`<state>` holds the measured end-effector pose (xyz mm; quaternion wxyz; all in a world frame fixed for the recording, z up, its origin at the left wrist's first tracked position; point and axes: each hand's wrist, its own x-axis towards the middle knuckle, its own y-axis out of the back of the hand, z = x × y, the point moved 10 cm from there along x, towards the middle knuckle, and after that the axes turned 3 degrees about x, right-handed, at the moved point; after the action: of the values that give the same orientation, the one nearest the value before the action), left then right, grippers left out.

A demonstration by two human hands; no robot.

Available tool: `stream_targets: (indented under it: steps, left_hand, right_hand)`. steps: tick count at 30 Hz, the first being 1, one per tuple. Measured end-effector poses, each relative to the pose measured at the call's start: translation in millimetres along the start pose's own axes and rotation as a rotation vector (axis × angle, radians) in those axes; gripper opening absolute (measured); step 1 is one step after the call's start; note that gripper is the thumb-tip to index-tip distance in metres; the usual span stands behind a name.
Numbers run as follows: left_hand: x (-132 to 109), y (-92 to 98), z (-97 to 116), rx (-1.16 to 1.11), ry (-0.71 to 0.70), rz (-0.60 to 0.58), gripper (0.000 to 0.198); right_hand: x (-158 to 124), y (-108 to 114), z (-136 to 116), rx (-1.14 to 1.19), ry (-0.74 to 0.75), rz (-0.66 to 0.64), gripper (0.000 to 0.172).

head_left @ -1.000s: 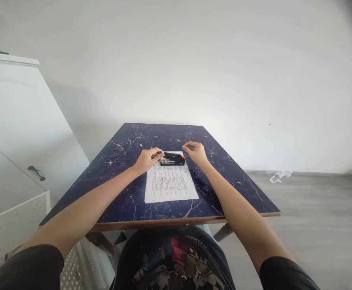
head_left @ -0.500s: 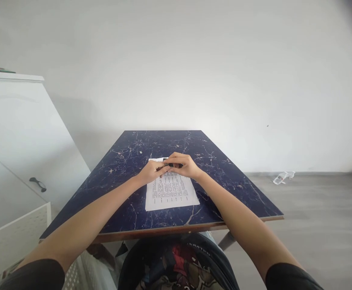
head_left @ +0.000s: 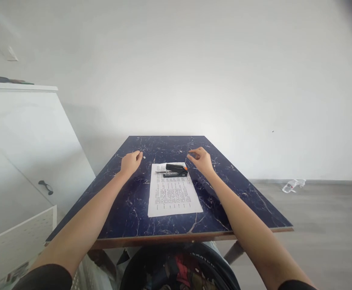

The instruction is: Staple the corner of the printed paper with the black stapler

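Observation:
A black stapler (head_left: 177, 170) with an orange patch lies on its side across the upper part of a printed sheet (head_left: 174, 197). Its arm is raised from the base, and a thin metal part sticks out to the left. My left hand (head_left: 131, 162) is left of the paper, just above the table, its fingers curled in; whatever they may hold is hidden. To the right of the stapler, my right hand (head_left: 202, 160) hovers with thumb and index finger bent toward each other and a small gap between the tips. Neither hand touches the stapler.
The paper lies on a dark blue marbled table (head_left: 118, 217) with a brown front edge. A small white bit (head_left: 144, 157) is near my left fingertips. At left stands a white cabinet (head_left: 21, 133); a clear crumpled plastic item (head_left: 293, 185) lies on the floor at right.
Both hands were together over the stapler at the top of the paper. They have parted, left hand leftward and right hand rightward, leaving the stapler lying on the sheet. The view has shifted slightly.

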<state>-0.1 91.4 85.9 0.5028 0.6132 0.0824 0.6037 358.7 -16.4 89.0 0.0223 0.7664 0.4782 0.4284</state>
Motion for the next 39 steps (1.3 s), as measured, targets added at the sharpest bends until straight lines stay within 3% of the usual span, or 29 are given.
stream_targets:
  steps: [2,4,7,11,17,23,39]
  left_hand:
    - [2,-22.7,-31,0.151,0.016,-0.166,0.030]
    - [0,-40.8,-47,0.192,-0.009,-0.249,0.022]
    - [-2,-62.4,-48,0.201,-0.066,-0.304,0.023]
    - [-4,-80.2,-35,0.164,-0.175,-0.362,0.034]
    - [-9,-94.5,-37,0.117,-0.192,-0.487,0.043]
    - [-8,-92.3,-33,0.099,-0.195,-0.476,0.039]
    - [-7,-89.9,-36,0.075,-0.153,-0.455,0.044]
  right_hand:
    - [5,5,45,-0.181,-0.177,-0.051,0.023]
    - [4,9,82,-0.275,-0.319,-0.098,0.021]
    - [1,15,113,-0.300,-0.409,-0.105,0.019]
    - [-4,18,133,-0.297,-0.473,-0.096,0.019]
    - [-8,21,149,-0.238,-0.528,-0.025,0.036]
    - [-14,31,154,-0.199,-0.608,0.089,0.038]
    - [-12,18,154,-0.129,-0.591,0.025,0.032]
